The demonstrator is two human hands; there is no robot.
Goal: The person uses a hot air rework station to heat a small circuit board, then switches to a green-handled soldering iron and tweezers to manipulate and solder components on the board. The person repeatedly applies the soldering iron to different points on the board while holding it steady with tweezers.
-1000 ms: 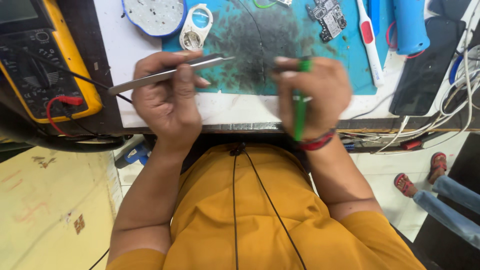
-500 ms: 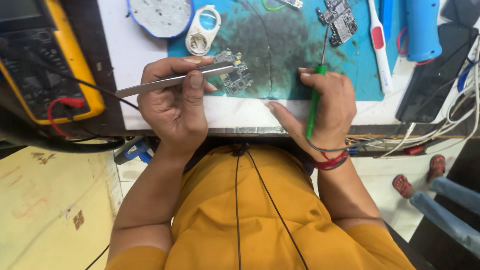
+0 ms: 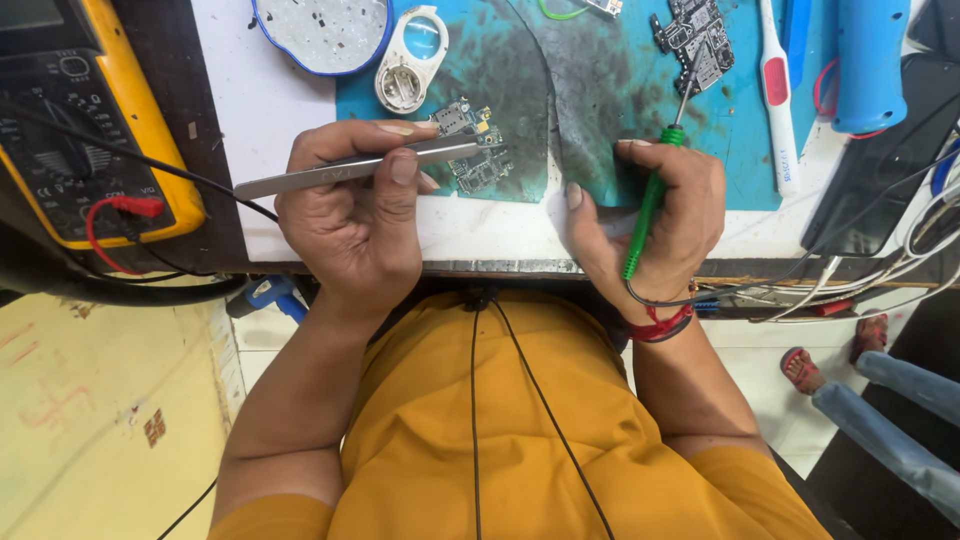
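Note:
My left hand [image 3: 350,225] grips metal tweezers [image 3: 330,175] lying across its fingers, their tips at a small circuit board [image 3: 470,150] on the stained teal mat [image 3: 590,110]. My right hand [image 3: 665,225], with a red thread at the wrist, holds a green-handled soldering iron [image 3: 650,200]. The iron's tip points up toward a second circuit board [image 3: 695,35] at the mat's far edge. A thin cable runs from the iron's lower end past my wrist.
A yellow multimeter [image 3: 90,130] with red and black leads lies at the left. A blue-rimmed dish [image 3: 320,30], a white ring-shaped part [image 3: 410,60], a toothbrush [image 3: 778,100] and a blue cylinder [image 3: 868,65] sit along the back. Cables bunch at the right edge. Another person's foot [image 3: 800,370] is on the floor.
The small circuit board has appeared at the tweezer tips. My right hand has tilted the iron so that its tip reaches up toward the far board.

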